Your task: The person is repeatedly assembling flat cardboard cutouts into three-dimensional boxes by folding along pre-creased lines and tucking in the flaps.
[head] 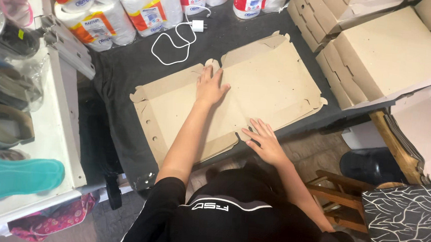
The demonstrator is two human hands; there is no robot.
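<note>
Cut off: stacked boxes (384, 57) run past the top edge.
Cardboard sheet (259, 83): flat on dark table (122, 67) (charger cable (173, 43) beyond).
Left hand (210, 87): fingers together, pressing.
Right hand (265, 139): fingers spread on near edge.

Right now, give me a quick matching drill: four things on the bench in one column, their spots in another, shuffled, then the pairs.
Things:
1. left hand
2. right hand
3. white charger cable
4. folded boxes

Places:
A. stacked at the right of the table
B. flat on the cardboard sheet, near its far edge
C. coiled beyond the sheet, by the paper rolls
D. on the sheet's near edge

Pairs: 1-B, 2-D, 3-C, 4-A
</note>
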